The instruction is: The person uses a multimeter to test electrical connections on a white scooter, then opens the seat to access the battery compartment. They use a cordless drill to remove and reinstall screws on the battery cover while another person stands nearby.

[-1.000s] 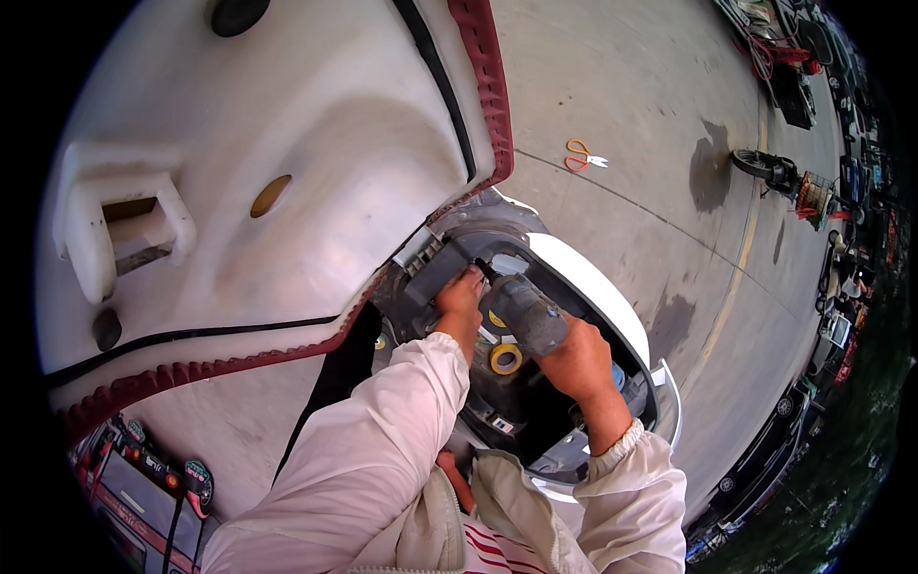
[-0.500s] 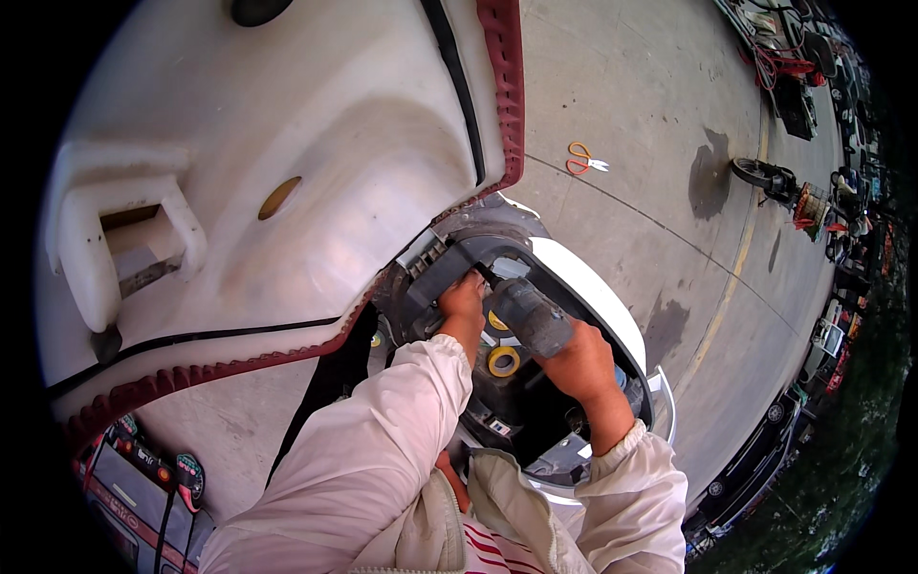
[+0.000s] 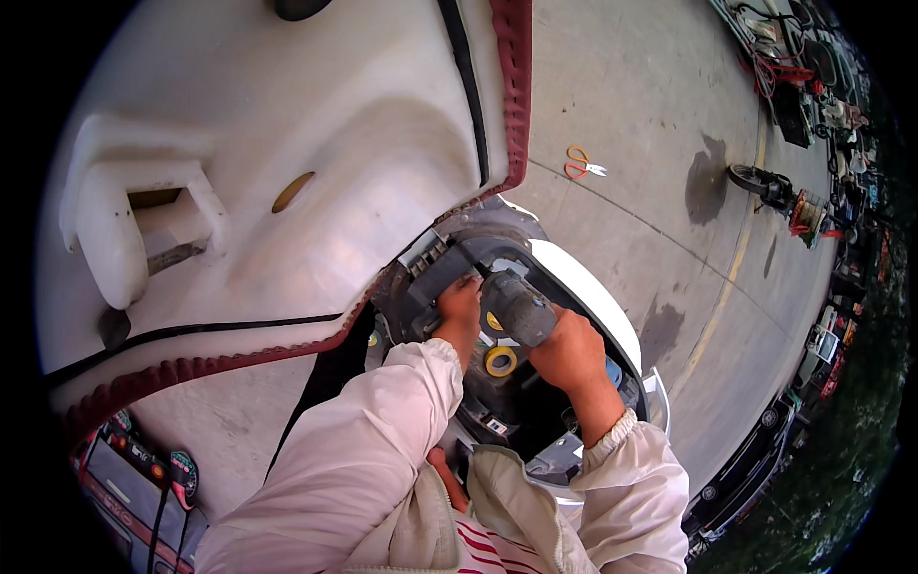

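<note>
My right hand (image 3: 566,352) grips a dark, worn power driver (image 3: 518,308), its nose pointing up and left toward the hinge end of a black under-seat storage bucket (image 3: 435,287). Close by the driver's nose is my left hand (image 3: 459,304), fingers curled in at the bucket's edge. What those fingers hold, if anything, is hidden. Inside the bucket lies a roll of yellow tape (image 3: 489,364), with another yellow round thing (image 3: 492,321) partly behind the driver. The raised scooter seat (image 3: 316,230) shows its whitish plastic underside and dark red stapled trim at the upper left.
White scooter bodywork (image 3: 598,292) curves round the bucket's right side. Orange-handled scissors (image 3: 578,165) lie on the concrete ground beyond. A motorcycle (image 3: 765,182) and several parked vehicles stand far right. At the lower left are a grey and red vehicle panel (image 3: 115,493) and a patterned shoe-like item (image 3: 184,478).
The driver and my right hand have shifted slightly left, toward my left hand. My left hand stays at the bucket's edge. The whole view has moved a little.
</note>
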